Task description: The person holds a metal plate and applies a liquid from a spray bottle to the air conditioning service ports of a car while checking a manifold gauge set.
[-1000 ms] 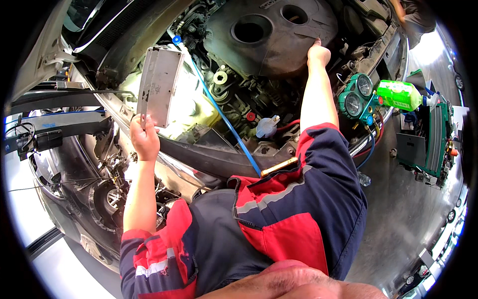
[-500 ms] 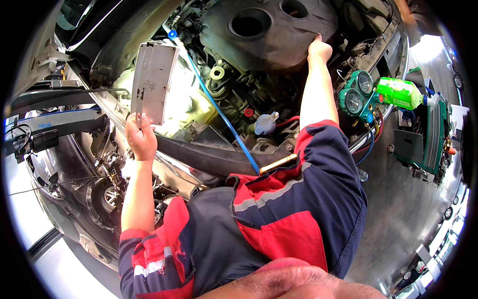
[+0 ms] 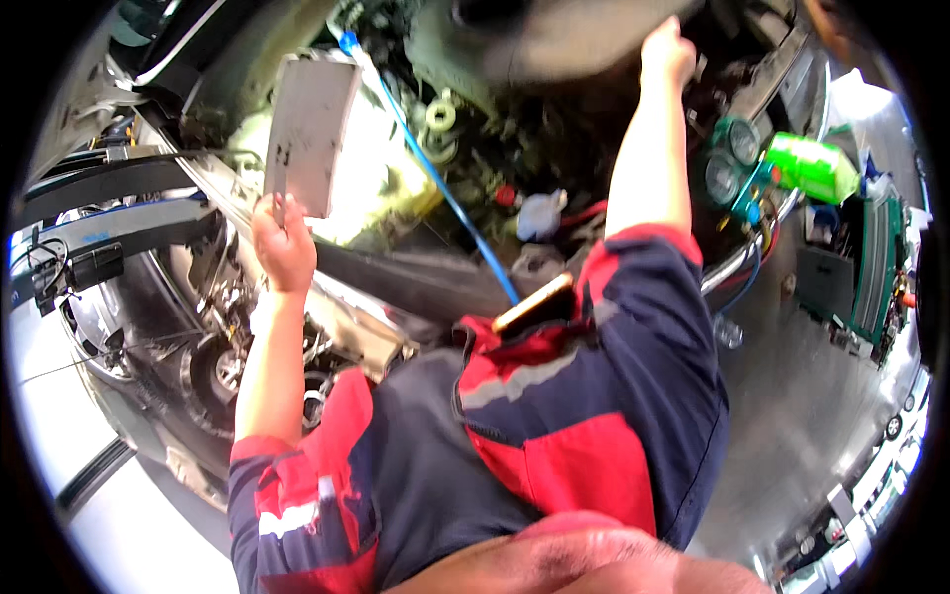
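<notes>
My left hand [image 3: 284, 243] is closed round the lower end of a flat grey work light [image 3: 312, 134], held over the left side of the engine bay. Strong light falls on the pale yellowish tank [image 3: 388, 198] behind it. My right arm reaches to the far side, where my right hand [image 3: 669, 57] is closed at the right edge of a dark engine cover [image 3: 554, 49]. The cover is smeared by motion, and the upper part lies outside the picture. The fingertips on its edge are partly hidden.
A blue rod [image 3: 440, 188] slants across the bay. Near it sits a grey-blue reservoir cap [image 3: 541, 216]. At right are a gauge manifold [image 3: 732, 163] with hoses, a green bottle [image 3: 811, 168] and a green tool cart [image 3: 873, 277]. A phone [image 3: 534, 305] pokes from my chest pocket.
The engine cover and my right hand have moved farther away, the hand also slightly to the right. My left hand keeps its hold on the work light. The whole view has shifted a little.
</notes>
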Available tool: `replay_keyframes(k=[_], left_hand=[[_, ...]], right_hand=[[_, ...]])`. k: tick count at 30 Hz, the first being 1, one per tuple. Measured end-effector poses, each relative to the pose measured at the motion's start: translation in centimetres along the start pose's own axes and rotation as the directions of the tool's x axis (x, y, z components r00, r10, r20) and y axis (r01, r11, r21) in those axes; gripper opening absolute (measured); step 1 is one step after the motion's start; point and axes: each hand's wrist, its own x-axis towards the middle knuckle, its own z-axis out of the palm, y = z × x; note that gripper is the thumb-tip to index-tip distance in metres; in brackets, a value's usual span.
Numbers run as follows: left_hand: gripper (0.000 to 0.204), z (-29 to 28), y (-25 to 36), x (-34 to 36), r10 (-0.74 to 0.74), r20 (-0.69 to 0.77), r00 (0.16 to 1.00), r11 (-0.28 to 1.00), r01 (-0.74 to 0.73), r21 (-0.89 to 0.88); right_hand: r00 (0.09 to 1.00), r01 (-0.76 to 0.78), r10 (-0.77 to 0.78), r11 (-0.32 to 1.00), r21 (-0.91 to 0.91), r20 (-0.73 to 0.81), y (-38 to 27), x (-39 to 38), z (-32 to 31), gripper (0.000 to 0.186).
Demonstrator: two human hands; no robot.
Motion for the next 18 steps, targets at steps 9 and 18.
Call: replay_keyframes(k=[9, 18], left_hand=[[0.021, -1.2, -2.2, -0.5, 0.072, -0.002, 0.997, 0.997, -0.072, 0.006], [0.017, -1.2, -2.0, -0.4, 0.202, -0.061, 0.978, 0.979, -0.199, 0.043]], right_hand=[[0.875, -0.263, -0.181, 0.601, 0.755, 0.448, -13.8, -2.7, -12.9, 0.032], [0.772, -0.007, -0.027, 0.999, 0.051, 0.635, -6.9, -12.5, -8.4, 0.066]])
